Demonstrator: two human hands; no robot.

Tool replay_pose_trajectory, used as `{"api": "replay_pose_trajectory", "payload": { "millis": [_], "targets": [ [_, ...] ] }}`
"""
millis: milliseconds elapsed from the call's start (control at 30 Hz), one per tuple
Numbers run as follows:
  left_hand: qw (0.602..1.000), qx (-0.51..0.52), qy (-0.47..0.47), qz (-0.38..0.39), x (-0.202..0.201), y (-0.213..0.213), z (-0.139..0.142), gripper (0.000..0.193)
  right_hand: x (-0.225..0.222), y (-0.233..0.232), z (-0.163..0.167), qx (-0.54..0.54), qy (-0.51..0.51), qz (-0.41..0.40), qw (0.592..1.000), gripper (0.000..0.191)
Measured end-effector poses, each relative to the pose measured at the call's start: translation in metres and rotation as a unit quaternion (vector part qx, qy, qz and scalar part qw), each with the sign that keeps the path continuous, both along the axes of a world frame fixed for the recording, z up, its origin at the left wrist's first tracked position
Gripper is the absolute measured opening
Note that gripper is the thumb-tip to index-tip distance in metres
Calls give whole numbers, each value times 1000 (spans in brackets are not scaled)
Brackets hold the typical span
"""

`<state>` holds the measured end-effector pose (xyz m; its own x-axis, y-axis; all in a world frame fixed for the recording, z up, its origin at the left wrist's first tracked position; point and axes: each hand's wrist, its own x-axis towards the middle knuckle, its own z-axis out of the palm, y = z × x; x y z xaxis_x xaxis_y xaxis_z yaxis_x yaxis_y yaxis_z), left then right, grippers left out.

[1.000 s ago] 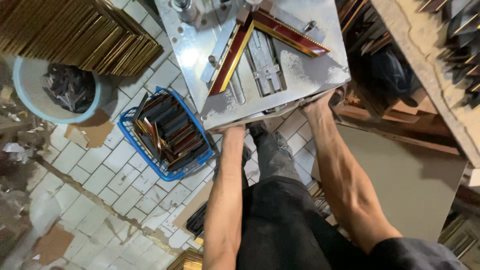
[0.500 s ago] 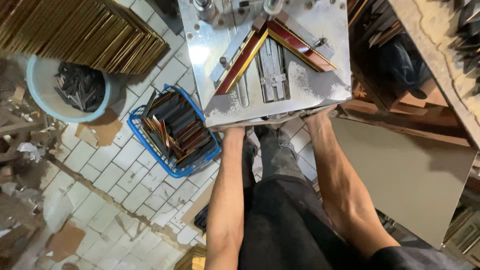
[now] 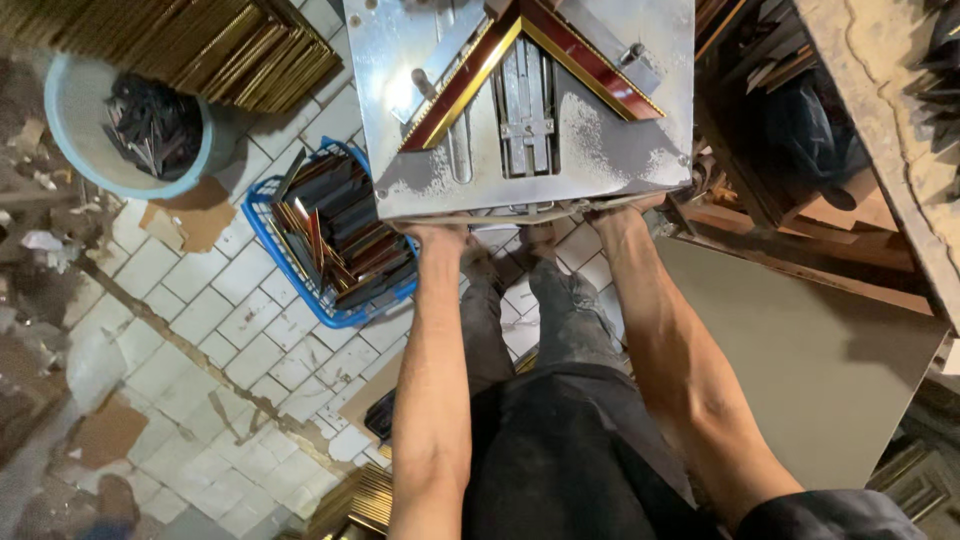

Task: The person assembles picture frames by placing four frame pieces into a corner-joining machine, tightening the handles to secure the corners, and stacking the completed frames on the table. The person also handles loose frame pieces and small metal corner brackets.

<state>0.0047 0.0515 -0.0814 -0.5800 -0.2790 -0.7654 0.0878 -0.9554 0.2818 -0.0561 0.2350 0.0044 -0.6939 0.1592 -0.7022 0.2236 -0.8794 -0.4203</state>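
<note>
The two mitred lengths of red-and-gold picture-frame moulding (image 3: pixel 530 70) lie on the dusty grey metal machine bench (image 3: pixel 620 150), meeting at a point away from me to form an upside-down V, with a slotted metal guide (image 3: pixel 525 100) between them.

From the head view, both my arms reach forward to the near edge of that bench. My left hand (image 3: pixel 435 232) is at the near left edge and my right hand (image 3: pixel 620 208) at the near right edge; both touch the rim, but the fingers are tucked under the plate, so I cannot tell whether either grip is closed around anything or merely pressed against the metal. Neither hand touches the moulding, which sits well apart from them up the plate.

Below the bench, to my left, a blue plastic crate (image 3: pixel 262 222) stands on the pale tiled floor (image 3: pixel 220 320), filled with short dark and gilt moulding offcuts (image 3: pixel 345 235). Further left a pale blue round tub (image 3: pixel 75 120) holds dark scraps. A stack of long gold moulding strips (image 3: pixel 200 40) lies beyond it. To my right a flat beige board (image 3: pixel 830 350) leans near wooden shelving (image 3: pixel 880 130). My dark trousers (image 3: pixel 560 450) fill the bottom.
</note>
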Motion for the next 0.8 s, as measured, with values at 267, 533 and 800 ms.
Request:
{"api": "replay_pose_trajectory", "payload": {
  "millis": [267,533,800],
  "targets": [
    [994,-52,-99,12,9,12,16,90,4,38,-26,-18,2,10,1000,62],
    [995,-58,-44,62,38,47,16,80,2,64,-17,-40,-30,39,998,61],
    [997,9,52,65,53,53,0,81,-5,77,4,-64,-82,50,993,60]
  ]
}}
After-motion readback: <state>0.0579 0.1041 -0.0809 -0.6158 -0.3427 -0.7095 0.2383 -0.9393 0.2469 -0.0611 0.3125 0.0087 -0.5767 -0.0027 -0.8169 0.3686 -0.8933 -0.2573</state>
